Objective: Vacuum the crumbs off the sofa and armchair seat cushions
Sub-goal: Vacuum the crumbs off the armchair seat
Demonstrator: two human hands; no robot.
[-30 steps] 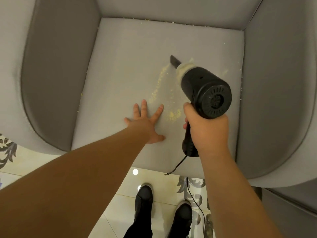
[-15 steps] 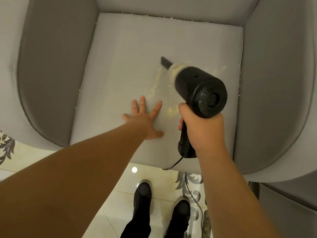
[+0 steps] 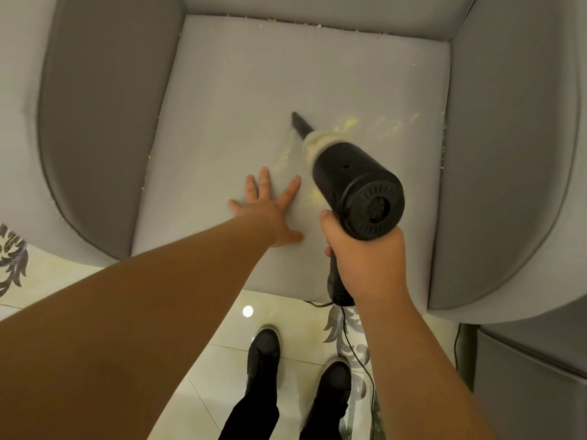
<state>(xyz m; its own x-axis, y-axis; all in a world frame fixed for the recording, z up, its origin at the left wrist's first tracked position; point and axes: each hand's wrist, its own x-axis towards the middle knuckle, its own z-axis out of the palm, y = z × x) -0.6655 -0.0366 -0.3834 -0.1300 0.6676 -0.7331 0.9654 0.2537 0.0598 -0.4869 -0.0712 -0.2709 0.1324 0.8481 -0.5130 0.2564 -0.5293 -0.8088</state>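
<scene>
The grey armchair seat cushion fills the upper middle of the head view. Yellow crumbs lie scattered right of the cushion's middle, with more crumbs along its back and right seams. My right hand grips the handle of a black handheld vacuum. Its narrow nozzle points up and left and touches the cushion at a faint crumb streak. My left hand lies flat on the cushion with fingers spread, just left of the vacuum.
Padded grey armrests rise on both sides, and the backrest closes the top. The vacuum's black cord hangs to the glossy tiled floor beside my two black shoes. Another grey piece of furniture stands at lower right.
The vacuum nozzle has slid left and toward me across the crumb streak, which looks thinner now. More crumbs show to the right of the vacuum. My left hand stays pressed on the cushion.
</scene>
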